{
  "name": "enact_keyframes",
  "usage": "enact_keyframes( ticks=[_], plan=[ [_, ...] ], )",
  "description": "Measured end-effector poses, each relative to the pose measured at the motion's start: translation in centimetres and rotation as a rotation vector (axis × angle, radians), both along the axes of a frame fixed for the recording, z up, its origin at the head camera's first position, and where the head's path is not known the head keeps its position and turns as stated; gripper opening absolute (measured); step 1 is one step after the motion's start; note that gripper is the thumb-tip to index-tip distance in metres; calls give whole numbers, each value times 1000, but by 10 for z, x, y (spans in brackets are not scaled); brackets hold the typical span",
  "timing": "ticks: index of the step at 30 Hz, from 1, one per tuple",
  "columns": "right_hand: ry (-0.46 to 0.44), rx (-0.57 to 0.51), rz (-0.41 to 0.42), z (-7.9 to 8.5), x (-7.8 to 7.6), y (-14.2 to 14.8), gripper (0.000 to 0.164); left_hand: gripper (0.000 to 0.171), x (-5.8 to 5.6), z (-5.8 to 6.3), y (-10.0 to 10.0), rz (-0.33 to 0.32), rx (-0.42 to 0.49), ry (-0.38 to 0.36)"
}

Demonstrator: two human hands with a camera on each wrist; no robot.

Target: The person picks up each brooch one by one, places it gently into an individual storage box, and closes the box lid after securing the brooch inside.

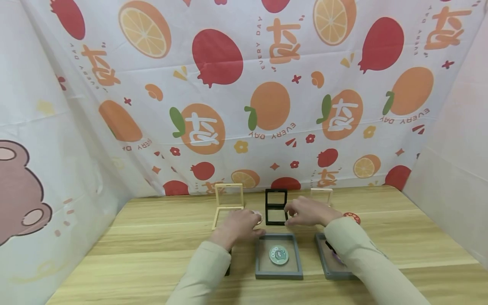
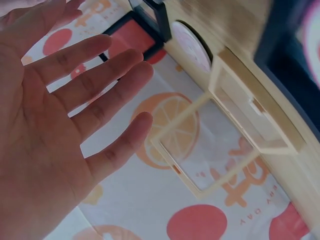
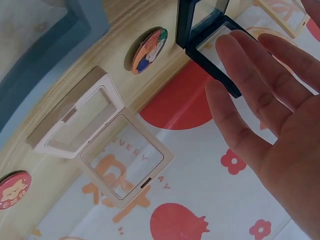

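A black hinged display case stands opened out on the wooden table, its lid upright. Just right of it, my right hand reaches in with fingers extended; in the right wrist view these fingers overlap the case, and contact cannot be told. On the other side hovers my left hand, its fingers spread and nothing held. Beside it lies a pale round badge, partly covered in the head view. An orange round badge lies between the black case and a pale pink case.
A cream-yellow case stands opened at the left. Nearer me, a grey tray bears a green round badge. Another grey tray sits under my right forearm. A red badge lies to the right. Patterned cloth hangs behind.
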State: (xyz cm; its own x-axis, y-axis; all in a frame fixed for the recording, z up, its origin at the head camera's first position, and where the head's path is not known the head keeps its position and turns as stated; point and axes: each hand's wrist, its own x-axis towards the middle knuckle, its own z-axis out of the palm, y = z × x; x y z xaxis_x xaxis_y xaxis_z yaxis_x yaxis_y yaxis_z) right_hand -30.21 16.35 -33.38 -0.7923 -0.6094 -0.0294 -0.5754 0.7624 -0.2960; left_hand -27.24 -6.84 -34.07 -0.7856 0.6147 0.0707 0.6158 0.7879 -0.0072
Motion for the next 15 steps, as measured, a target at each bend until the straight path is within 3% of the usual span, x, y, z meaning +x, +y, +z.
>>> enact_keyframes(
  ticks=[4,10,15],
  plan=[
    [-20,-15,-4,1,-2,-5,29,24,-1,-2,-10,12,36,5],
    [-45,14,-49,1,-5,-14,36,23,-3,-4,-22,21,46,26],
    [-40,30,-36,1,-7,-22,37,22,-2,-3,-28,40,43,24]
  ],
)
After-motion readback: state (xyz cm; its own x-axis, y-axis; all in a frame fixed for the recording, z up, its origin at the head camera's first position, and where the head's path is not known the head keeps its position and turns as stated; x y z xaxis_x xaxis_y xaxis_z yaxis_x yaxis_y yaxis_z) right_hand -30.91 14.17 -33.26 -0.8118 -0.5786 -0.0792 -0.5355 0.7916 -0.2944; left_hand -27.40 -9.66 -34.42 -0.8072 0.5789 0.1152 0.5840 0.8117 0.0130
